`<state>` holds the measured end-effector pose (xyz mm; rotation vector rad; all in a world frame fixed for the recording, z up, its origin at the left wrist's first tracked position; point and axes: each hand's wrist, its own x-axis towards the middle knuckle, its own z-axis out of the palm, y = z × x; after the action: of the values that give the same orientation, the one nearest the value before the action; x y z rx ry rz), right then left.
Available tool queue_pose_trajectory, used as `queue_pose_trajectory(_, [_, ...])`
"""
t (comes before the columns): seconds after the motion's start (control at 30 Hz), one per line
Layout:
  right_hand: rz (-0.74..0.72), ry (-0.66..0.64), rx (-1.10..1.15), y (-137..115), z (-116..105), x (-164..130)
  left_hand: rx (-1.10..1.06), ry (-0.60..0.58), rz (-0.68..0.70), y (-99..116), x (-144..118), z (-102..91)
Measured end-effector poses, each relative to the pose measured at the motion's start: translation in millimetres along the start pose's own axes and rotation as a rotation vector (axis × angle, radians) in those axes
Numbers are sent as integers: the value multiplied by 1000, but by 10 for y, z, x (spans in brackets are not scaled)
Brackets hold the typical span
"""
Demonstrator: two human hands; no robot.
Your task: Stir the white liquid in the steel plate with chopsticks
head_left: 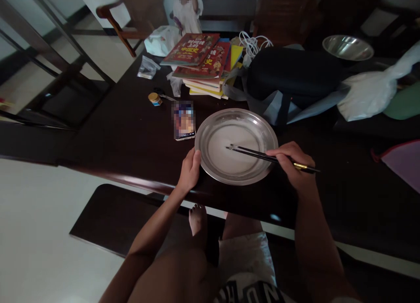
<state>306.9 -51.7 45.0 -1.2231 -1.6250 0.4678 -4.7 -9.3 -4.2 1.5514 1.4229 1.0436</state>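
Table (131,132) | book (190,49) "中国史" | left hand (190,169): basin (201,139) | right hand (294,162): chopsticks (252,153)

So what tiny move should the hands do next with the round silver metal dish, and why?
I'd guess a gentle stir: the right hand could swirl the thin black gold-trimmed chopsticks, since they reach over the whitish contents of the round silver metal dish, and the left hand is at its edge, where it might steady it.

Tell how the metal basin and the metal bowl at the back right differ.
The basin looks larger than the bowl. The left hand touches the basin's rim; no hand touches the bowl. The basin sits nearer, the bowl farther back. Both are round and shiny.
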Motion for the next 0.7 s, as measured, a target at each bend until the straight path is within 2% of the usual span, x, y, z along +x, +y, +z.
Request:
queue_pose_trajectory(0.07, [33,124,23,23,-11,-7,3,-6,3,4,-1,-2])
queue_pose_trajectory(0.13, [42,195,62,38,-18,-18,2,-7,6,3,1,-2])
queue_pose_trajectory(0.17, [36,182,78,38,-18,-22,2,-5,6,0,2,-2])
queue_pose_trajectory(0.27, [18,5,80,16,-4,-22,4,-6,7,-8,6,-1])
queue_pose_trajectory(0.33, [4,-69,38,2,6,-13,4,-9,10,-8,7,-1])
queue_pose_trajectory(0.4, [0,-35,-1,6,8,-5,4,-9,11,-3,6,-2])
queue_pose_trajectory(0.57, [56,204,51,35,-6,-21,3,-9,12,1,2,-5])
queue_pose_trajectory(0.63, [47,162,82,25,-1,-30,2,-8,11,-6,3,-3])
queue_pose_trajectory(0.7, [32,46,79,10,11,-30,3,-2,11,-13,5,1])
